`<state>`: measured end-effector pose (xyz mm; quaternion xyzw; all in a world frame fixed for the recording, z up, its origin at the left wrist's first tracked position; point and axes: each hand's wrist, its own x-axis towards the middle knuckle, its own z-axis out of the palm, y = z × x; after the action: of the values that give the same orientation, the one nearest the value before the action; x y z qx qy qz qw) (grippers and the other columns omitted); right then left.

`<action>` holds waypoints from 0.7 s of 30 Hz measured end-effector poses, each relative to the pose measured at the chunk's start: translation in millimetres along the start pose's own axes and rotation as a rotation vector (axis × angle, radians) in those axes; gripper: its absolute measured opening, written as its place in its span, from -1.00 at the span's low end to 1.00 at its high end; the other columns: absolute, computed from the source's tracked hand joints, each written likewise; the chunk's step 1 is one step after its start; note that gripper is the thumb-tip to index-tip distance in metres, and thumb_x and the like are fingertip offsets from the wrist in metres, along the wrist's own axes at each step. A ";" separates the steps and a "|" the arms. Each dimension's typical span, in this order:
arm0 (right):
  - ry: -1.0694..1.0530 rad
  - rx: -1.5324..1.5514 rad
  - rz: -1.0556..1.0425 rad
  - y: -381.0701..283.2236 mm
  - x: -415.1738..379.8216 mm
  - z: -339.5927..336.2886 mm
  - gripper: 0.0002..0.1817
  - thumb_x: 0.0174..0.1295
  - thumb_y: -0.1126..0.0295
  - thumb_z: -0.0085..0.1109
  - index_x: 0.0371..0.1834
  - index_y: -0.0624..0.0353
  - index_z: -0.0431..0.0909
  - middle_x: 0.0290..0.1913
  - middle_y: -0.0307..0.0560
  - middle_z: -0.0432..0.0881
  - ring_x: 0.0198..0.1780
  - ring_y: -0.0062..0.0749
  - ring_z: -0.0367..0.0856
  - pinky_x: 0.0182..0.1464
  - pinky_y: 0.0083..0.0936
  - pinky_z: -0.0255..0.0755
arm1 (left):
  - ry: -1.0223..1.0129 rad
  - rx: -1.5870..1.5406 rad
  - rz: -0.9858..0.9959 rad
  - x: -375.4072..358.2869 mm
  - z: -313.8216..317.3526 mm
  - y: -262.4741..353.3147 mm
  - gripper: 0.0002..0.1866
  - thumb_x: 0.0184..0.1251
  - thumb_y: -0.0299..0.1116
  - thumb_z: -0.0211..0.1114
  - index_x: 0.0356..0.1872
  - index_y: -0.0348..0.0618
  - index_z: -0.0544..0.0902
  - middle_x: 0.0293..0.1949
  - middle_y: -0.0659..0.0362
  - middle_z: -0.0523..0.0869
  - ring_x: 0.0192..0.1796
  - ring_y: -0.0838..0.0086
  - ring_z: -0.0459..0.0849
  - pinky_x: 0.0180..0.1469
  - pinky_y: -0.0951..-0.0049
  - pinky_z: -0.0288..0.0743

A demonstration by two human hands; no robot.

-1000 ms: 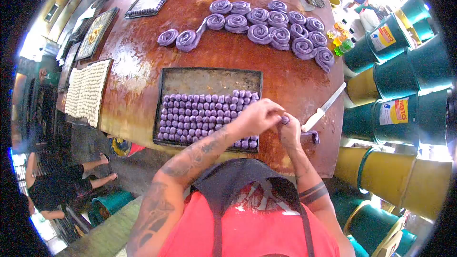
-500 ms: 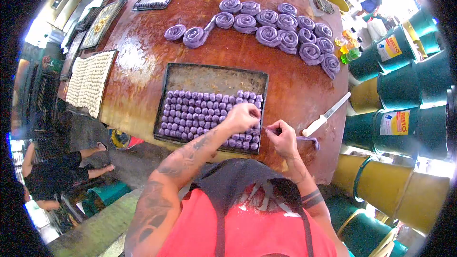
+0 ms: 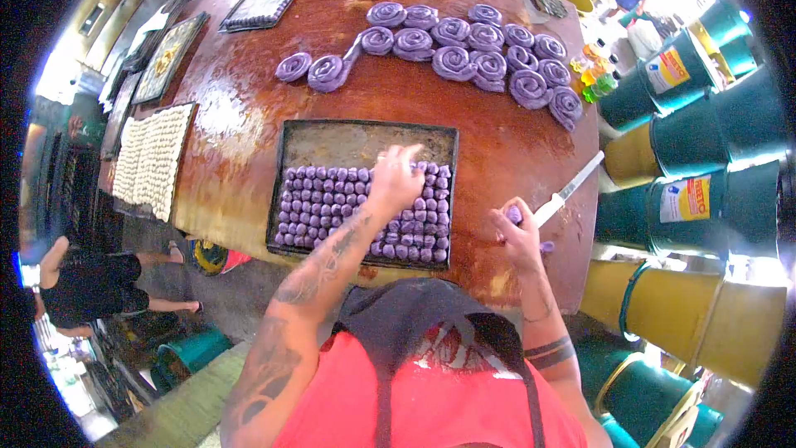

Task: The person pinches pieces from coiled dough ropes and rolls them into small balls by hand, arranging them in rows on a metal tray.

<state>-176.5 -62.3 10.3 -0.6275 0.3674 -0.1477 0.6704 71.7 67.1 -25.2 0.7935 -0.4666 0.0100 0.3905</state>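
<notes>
My left hand [image 3: 398, 176] is over the top row of purple dough balls [image 3: 332, 197] in a dark metal baking tray [image 3: 365, 133]. Its fingers look stretched and apart; what lies under them is hidden. Right of the tray, my right hand [image 3: 520, 228] is closed around a piece of purple dough [image 3: 514, 214], which shows between thumb and fingers. Just beyond that hand lies a knife [image 3: 572, 187] with a white handle, its blade pointing away to the right. A small bit of purple dough [image 3: 547, 246] rests on the table beside my right wrist.
Coiled purple dough rolls [image 3: 452, 62] lie across the far side of the wooden table [image 3: 240, 174]. White dough pieces [image 3: 153, 158] fill a tray at left. Small colored bottles [image 3: 599, 83] stand at the far right corner. Green buckets [image 3: 688, 141] line the right side. Another person [image 3: 91, 286] is at left.
My left hand has moved up and left, from the tray's right side to the top row, its fingers spreading. My right hand has shifted right, toward the knife, with dough in it.
</notes>
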 end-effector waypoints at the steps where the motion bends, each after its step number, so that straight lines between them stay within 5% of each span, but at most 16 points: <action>1: 0.037 -0.235 0.013 8.8 6.4 4.0 -0.91 0.34 0.37 0.15 -0.26 0.12 0.54 -0.44 -0.28 0.55 -0.37 -0.60 0.52 -0.37 -0.55 0.40 | 0.010 -0.147 0.024 2.3 4.2 16.9 -0.77 0.19 -0.38 0.30 -0.15 -0.18 0.74 -0.19 -0.02 0.73 -0.02 0.10 0.66 0.12 0.18 0.52; 2: 0.070 -0.474 0.027 19.1 11.3 8.2 -0.89 0.34 0.36 0.14 -0.28 0.14 0.56 -0.43 -0.26 0.57 -0.35 -0.57 0.54 -0.34 -0.53 0.43 | -0.175 -0.377 -0.058 1.0 2.2 45.1 -0.77 0.21 -0.37 0.32 -0.14 -0.19 0.73 -0.17 -0.03 0.74 -0.01 0.12 0.67 0.11 0.22 0.52; 3: 0.095 -0.323 -0.071 33.3 16.5 15.8 -0.92 0.34 0.43 0.11 -0.27 0.16 0.57 -0.38 -0.24 0.58 -0.34 -0.58 0.54 -0.32 -0.54 0.44 | -0.354 -0.603 -0.143 0.4 -3.0 73.1 -0.77 0.22 -0.35 0.34 -0.13 -0.20 0.73 -0.16 -0.04 0.74 -0.01 0.14 0.67 0.11 0.25 0.52; 5: 0.117 -0.021 -0.267 58.1 25.1 31.7 -0.89 0.34 0.56 0.05 -0.23 0.20 0.60 -0.26 -0.21 0.61 -0.32 -0.60 0.53 -0.27 -0.57 0.46 | -0.486 -0.605 0.129 5.5 -11.9 103.3 -0.76 0.24 -0.33 0.38 -0.10 -0.18 0.73 -0.14 0.00 0.73 0.01 0.15 0.67 0.15 0.24 0.50; 7: 0.053 -0.075 -0.093 30.9 10.4 34.4 -0.84 0.28 0.54 0.12 -0.09 0.26 0.59 -0.14 -0.13 0.68 -0.17 -0.56 0.58 -0.11 -0.52 0.50 | -0.445 -0.570 0.214 -1.5 -12.2 106.7 -0.77 0.21 -0.36 0.39 -0.14 -0.22 0.73 -0.22 0.01 0.73 -0.04 0.17 0.68 0.12 0.24 0.52; 9: 0.025 -0.202 -0.155 25.4 8.0 40.4 -0.81 0.24 0.55 0.17 -0.08 0.27 0.57 -0.16 -0.11 0.69 -0.15 -0.57 0.59 -0.11 -0.51 0.50 | -0.406 -0.480 0.150 -9.7 -5.1 92.5 -0.77 0.21 -0.36 0.39 -0.14 -0.23 0.73 -0.20 0.01 0.74 -0.07 0.17 0.71 0.07 0.25 0.56; 10: 0.054 -0.589 -0.243 -2.2 -2.9 43.4 -0.77 0.19 0.56 0.27 -0.08 0.27 0.56 -0.19 -0.08 0.71 -0.21 -0.52 0.62 -0.14 -0.48 0.52 | -0.446 -0.484 -0.015 -11.0 -7.8 90.2 -0.76 0.21 -0.35 0.40 -0.15 -0.23 0.73 -0.19 0.00 0.75 -0.08 0.20 0.72 0.05 0.26 0.57; 12: 0.111 -0.458 -0.231 -8.3 -6.1 47.3 -0.76 0.16 0.45 0.30 -0.12 0.27 0.58 -0.18 0.09 0.71 -0.15 -0.24 0.68 -0.09 -0.36 0.54 | -0.522 -0.491 -0.347 -14.4 -11.5 87.9 -0.76 0.21 -0.34 0.41 -0.15 -0.24 0.73 -0.16 0.00 0.77 -0.09 0.25 0.74 0.03 0.28 0.59; 13: 0.140 -0.393 -0.223 -8.8 -7.0 48.0 -0.74 0.14 0.39 0.32 -0.14 0.26 0.59 -0.18 0.18 0.70 -0.13 -0.10 0.71 -0.06 -0.29 0.55 | -0.511 -0.546 -0.356 -18.0 -7.3 84.9 -0.75 0.21 -0.32 0.41 -0.15 -0.24 0.73 -0.16 0.01 0.78 -0.09 0.29 0.74 0.03 0.29 0.59; 16: 0.074 -0.522 -0.234 -0.8 -3.6 45.6 -0.78 0.11 0.40 0.35 -0.22 0.25 0.62 -0.20 0.16 0.73 -0.16 -0.10 0.74 -0.10 -0.26 0.56 | -0.519 -0.662 -0.341 -23.6 6.7 71.8 -0.73 0.20 -0.27 0.43 -0.17 -0.24 0.75 -0.22 0.05 0.81 -0.15 0.41 0.75 -0.01 0.34 0.60; 19: -0.029 -0.539 -0.192 0.0 -2.1 39.8 -0.82 0.10 0.40 0.35 -0.28 0.24 0.62 -0.25 0.13 0.72 -0.22 -0.09 0.73 -0.14 -0.26 0.56 | -0.747 -0.641 -0.428 -16.9 -4.7 62.4 -0.76 0.17 -0.29 0.42 -0.20 -0.21 0.77 -0.26 0.06 0.81 -0.17 0.41 0.75 -0.04 0.36 0.61; 21: -0.025 -0.528 -0.175 2.9 -2.4 33.7 -0.83 0.09 0.41 0.35 -0.30 0.23 0.62 -0.30 0.10 0.70 -0.26 -0.08 0.71 -0.17 -0.27 0.56 | -0.673 -0.457 -0.350 -17.4 -7.9 46.3 -0.79 0.06 -0.38 0.39 -0.25 -0.18 0.78 -0.27 0.08 0.81 -0.23 0.45 0.74 -0.09 0.39 0.61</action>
<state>-156.1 -35.5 6.3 -0.8116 0.3295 -0.0964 0.4728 30.1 72.8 1.9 0.7128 -0.4168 -0.4185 0.3782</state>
